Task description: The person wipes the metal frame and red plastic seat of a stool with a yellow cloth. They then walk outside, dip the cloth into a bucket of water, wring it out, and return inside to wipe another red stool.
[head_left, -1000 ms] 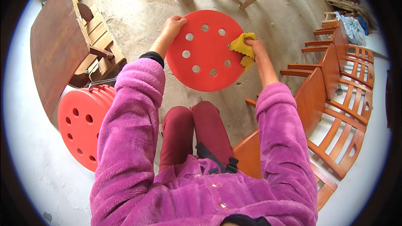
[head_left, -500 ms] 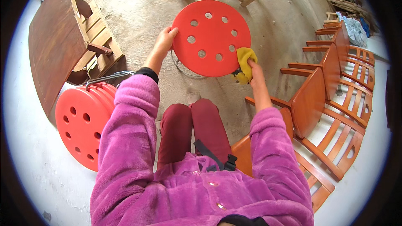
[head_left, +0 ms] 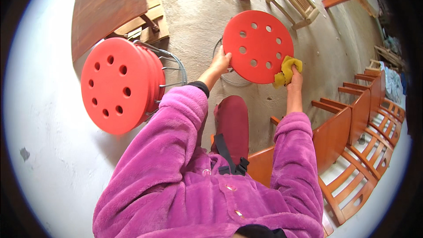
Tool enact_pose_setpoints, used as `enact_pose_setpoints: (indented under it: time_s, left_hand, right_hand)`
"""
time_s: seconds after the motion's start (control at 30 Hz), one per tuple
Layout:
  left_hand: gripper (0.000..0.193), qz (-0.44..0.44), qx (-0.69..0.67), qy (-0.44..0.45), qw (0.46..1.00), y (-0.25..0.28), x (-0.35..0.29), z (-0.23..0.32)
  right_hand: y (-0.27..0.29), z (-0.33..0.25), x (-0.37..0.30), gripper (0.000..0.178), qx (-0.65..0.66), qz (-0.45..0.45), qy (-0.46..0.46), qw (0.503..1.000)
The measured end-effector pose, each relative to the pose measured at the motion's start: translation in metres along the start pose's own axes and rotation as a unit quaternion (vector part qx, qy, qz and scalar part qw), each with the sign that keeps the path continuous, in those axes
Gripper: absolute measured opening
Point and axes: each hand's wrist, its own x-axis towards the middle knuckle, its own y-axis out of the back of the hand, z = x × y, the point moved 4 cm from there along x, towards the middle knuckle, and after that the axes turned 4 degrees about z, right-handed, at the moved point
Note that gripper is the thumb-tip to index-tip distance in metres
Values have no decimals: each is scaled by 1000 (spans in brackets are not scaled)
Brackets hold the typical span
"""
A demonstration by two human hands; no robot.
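Note:
In front of me is a round red stool (head_left: pixel 260 46) whose seat has a ring of holes; part of its metal frame shows below the seat's left edge. My left hand (head_left: pixel 220 61) grips the seat's left rim, thumb on top and the other fingers mostly hidden. At the lower right rim my right hand (head_left: pixel 295 77) is closed on a yellow cloth (head_left: pixel 288 68), which touches the seat's edge.
A stack of red stools (head_left: pixel 115 86) with metal legs lies on its side at the left. Behind it are a brown wooden panel (head_left: pixel 110 6) and slatted wood (head_left: pixel 152 11). Wooden chairs (head_left: pixel 335 139) line the right. A small wooden stool (head_left: pixel 297 2) stands ahead.
My view has turned left, so the stool stack, panel and chairs sit further right in the picture. Both hands keep hold of the stool and the cloth, the cloth still at the right rim.

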Motion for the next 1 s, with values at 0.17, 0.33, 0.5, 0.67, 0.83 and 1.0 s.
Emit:
enact_pose_setpoints:
  time_s: [0.17, 0.33, 0.5, 0.67, 0.83, 1.0]
  left_hand:
    - [43, -53, 78, 4, 996, 28, -35, -1]
    - [50, -100, 33, -3, 994, 64, -122, -4]
    - [66, -127, -80, -170, 974, 82, -232, 26]
    - [67, -144, -116, -274, 944, 117, -316, 31]
    - [36, 72, 33, -332, 940, 165, -357, 6]
    - [31, 189, -71, -366, 909, 220, -409, -2]
  right_hand:
    - [-7, -19, -43, 29, 8, 80, 56, 995]
    - [-48, -38, -163, 49, 237, -167, -30, 957]
    - [-121, -24, -282, 54, 136, -318, -51, 937]
    - [-201, -23, -371, 46, -49, -467, 99, 877]
    - [-232, -25, -432, 53, -149, -507, 129, 839]
    - [-234, -44, -469, 72, -217, -499, 261, 797]
